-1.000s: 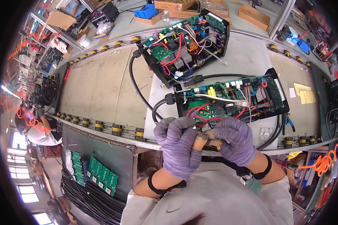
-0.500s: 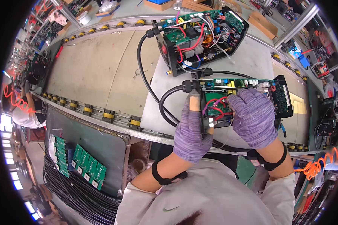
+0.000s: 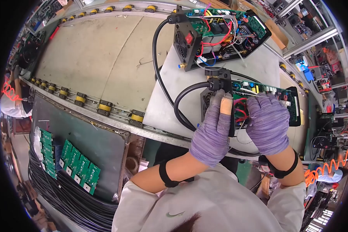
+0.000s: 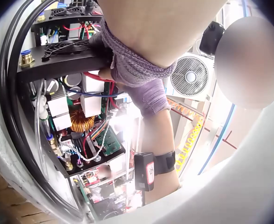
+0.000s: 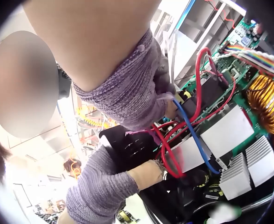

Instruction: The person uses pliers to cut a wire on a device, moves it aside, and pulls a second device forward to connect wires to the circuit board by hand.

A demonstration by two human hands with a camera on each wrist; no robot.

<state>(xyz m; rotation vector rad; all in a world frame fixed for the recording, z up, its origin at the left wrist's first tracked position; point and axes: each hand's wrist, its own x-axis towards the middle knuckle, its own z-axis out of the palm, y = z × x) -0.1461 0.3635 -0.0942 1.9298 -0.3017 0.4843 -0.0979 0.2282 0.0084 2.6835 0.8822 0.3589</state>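
Observation:
An uncovered black-cased electrical unit (image 3: 294, 101), with green circuit boards and loose wires, lies before me. My gloved left hand (image 3: 212, 131) grips its black end panel (image 3: 232, 120), fingers over the outer side beside the fan. In the right wrist view its tan-tipped thumb (image 5: 148, 173) bends onto the inner side. My gloved right hand (image 3: 270, 125) reaches into the case with bent fingers, among red wires (image 5: 198, 88). A blue wire (image 5: 193, 135) runs up to those fingers. The right fingertips are hidden, so I cannot tell what they pinch.
A second uncovered unit (image 3: 220, 38) stands behind, on the same white board (image 3: 162, 92). A thick black cable (image 3: 178, 104) loops left of the near unit. Conveyor rollers (image 3: 104, 107) line the bench edge. Green circuit boards (image 3: 79, 166) and coiled black cables (image 3: 77, 205) lie lower left.
My hands were together in front of the near unit, then parted. The left went up to the end panel, the right into the case. The head view has shifted, so the units appear further right.

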